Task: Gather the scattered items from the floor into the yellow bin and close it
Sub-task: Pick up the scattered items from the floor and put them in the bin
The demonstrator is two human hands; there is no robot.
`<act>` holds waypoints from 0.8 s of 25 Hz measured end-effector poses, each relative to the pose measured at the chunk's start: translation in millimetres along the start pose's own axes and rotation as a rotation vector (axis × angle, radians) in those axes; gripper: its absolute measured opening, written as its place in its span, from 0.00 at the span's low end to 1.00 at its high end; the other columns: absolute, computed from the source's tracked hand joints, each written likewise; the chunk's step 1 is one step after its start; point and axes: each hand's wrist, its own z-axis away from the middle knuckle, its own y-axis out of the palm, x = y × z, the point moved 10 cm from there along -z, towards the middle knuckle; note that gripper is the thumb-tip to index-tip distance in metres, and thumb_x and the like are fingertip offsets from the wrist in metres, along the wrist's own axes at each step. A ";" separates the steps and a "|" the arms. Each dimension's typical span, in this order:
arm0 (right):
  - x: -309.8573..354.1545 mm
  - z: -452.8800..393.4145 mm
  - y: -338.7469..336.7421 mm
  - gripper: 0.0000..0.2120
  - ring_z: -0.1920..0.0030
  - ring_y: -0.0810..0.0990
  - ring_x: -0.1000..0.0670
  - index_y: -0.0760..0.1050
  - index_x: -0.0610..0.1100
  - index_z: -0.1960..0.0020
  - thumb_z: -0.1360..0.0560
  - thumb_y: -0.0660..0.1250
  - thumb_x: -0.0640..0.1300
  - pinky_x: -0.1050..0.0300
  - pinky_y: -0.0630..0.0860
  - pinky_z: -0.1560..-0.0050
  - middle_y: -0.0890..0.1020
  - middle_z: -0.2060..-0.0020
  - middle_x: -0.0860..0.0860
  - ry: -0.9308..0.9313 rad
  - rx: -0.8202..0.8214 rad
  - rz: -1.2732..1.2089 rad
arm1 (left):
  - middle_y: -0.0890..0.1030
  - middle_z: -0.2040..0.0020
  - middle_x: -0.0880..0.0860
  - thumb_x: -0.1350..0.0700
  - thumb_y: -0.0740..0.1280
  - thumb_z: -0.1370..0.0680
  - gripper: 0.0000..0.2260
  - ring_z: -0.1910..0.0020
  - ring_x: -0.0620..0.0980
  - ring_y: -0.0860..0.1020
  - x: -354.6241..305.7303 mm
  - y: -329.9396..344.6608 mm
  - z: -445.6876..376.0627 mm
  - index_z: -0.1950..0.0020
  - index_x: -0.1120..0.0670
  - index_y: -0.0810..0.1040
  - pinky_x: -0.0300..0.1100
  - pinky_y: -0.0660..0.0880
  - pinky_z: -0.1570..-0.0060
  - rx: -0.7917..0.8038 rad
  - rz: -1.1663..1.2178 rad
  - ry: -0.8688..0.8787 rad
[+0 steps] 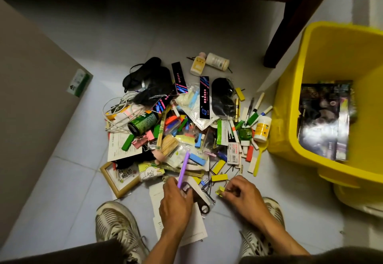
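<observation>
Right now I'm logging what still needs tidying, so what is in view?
Open yellow plastic bin: one, right, glossy dark packets inside.
Green drink can: one, pile's left.
White coiled cable: one, far left.
Wooden picture frame: one, near left.
White pill bottle: one, beside bin.
Black eye mask: one, far side.
Purple plastic stick: one, gripped by left hand.
Small yellow piece: one, pinched by right hand.
Grey-white trainers: two, bottom.

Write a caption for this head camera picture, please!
Two hands pick through floor clutter beside open yellow bin.
</observation>
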 end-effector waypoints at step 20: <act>47.2 96.4 -288.2 0.22 0.45 0.81 0.49 0.73 0.44 0.32 0.25 0.71 0.37 0.57 0.79 0.47 0.80 0.46 0.50 0.089 -0.816 -0.982 | 0.79 0.42 0.54 0.38 0.56 0.19 0.21 0.43 0.56 0.78 -364.9 -28.9 94.1 0.36 0.51 0.76 0.56 0.74 0.38 0.632 0.723 0.326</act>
